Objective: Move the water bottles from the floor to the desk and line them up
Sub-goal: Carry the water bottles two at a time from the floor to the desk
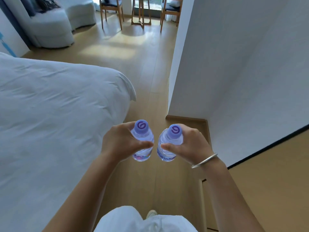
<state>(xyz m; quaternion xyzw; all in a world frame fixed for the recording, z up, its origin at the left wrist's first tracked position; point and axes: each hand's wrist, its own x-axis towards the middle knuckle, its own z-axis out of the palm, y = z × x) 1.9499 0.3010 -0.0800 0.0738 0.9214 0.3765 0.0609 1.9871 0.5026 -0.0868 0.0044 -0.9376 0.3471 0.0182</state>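
Observation:
I hold two small clear water bottles with purple caps, upright and side by side, above the wooden floor. My left hand (pixel 120 141) is wrapped around the left bottle (pixel 143 139) just below its cap. My right hand (pixel 189 143), with a silver bangle on its wrist, grips the right bottle (pixel 168 144) the same way. The two bottles are a small gap apart and do not touch. A light wooden desk surface (pixel 274 181) lies at the lower right, beside the white wall.
A bed with a white duvet (pixel 58 114) fills the left side. A white wall (pixel 242 64) juts out on the right, leaving a wooden floor aisle (pixel 150 72) between. Far ahead stand a grey sofa (pixel 55 25), a small table (pixel 141 10) and two wooden chairs.

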